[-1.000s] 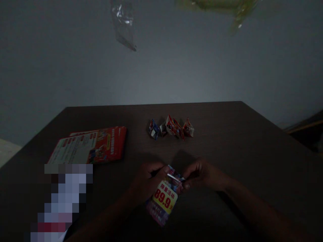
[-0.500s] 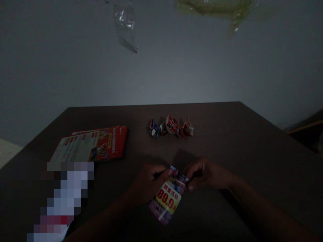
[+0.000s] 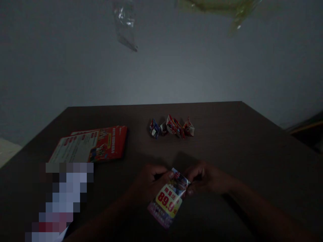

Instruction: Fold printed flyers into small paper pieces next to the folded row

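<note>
A small printed paper card (image 3: 168, 201) with a yellow "89.9" patch is tilted between my hands near the table's front. My left hand (image 3: 153, 183) grips its upper left edge, thumb on top and the other fingers behind it. At the upper right corner, the fingers of my right hand (image 3: 202, 179) pinch the card. Beyond the hands stand several folded paper pieces in a row: a blue one (image 3: 154, 128) on the left, then red and white ones (image 3: 174, 126).
On the left of the dark table (image 3: 214, 124) lies a stack of red and white printed sheets (image 3: 111, 144). A blurred, pixelated patch covers the lower left. Clear plastic (image 3: 124, 25) and yellowish tape (image 3: 222, 6) hang on the wall behind.
The card has tilted slightly and sits a little lower, showing flatter than before. Both hands keep their hold and have barely moved.
</note>
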Available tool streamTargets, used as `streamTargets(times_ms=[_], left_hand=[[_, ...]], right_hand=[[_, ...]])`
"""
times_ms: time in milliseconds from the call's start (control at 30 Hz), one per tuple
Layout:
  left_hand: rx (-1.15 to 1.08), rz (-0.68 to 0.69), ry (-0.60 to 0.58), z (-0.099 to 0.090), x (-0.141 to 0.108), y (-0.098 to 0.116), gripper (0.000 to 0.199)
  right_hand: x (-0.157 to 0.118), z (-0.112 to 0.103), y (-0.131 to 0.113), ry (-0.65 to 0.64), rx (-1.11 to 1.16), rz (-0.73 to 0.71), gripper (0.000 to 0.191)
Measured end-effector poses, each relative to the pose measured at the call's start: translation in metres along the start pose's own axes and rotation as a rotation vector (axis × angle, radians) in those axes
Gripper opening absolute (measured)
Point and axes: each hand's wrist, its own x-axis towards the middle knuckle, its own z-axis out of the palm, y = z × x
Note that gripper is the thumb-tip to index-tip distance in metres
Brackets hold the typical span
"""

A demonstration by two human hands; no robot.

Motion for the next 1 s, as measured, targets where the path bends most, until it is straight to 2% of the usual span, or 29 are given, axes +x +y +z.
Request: streamTargets(times_ms=[267,367,533,600,633,667,733,800,867,1000], left_hand=[[0.024,0.046,0.045,0.000,-0.001,0.002,0.040],[0.101,0.090,0.191,0.002,-0.002,0.002,0.038],[0.278,0.287,0.451,0.004,-0.004,0.006,0.023],[0.322,0.370,0.551,0.004,-0.005,0.007,0.017],[0.340,0.398,0.599,0.004,-0.006,0.008,0.016],[0.354,0.413,0.640,0.005,-0.006,0.008,0.014],[0.357,0.425,0.703,0.005,-0.007,0.009,0.013],[0.339,0.434,0.723,0.006,-0.007,0.009,0.013],[0.324,0.441,0.722,0.007,-0.008,0.011,0.014],[0.282,0.350,0.710,0.009,-0.009,0.011,0.013]], right_hand=[[0.000,-0.002,0.003,0.025,0.067,-0.003,0.013],[0.001,0.000,0.005,0.136,0.081,-0.028,0.015],[0.008,0.011,0.003,0.493,0.008,-0.196,0.013],[0.011,0.017,0.002,0.555,0.067,-0.238,0.019],[0.013,0.020,0.001,0.583,0.108,-0.259,0.029],[0.014,0.023,0.001,0.595,0.137,-0.267,0.036],[0.017,0.027,0.000,0.567,0.173,-0.273,0.037],[0.019,0.031,0.000,0.542,0.177,-0.283,0.026],[0.020,0.033,-0.001,0.570,0.166,-0.303,0.017],[0.019,0.036,0.000,0.682,0.106,-0.355,0.017]])
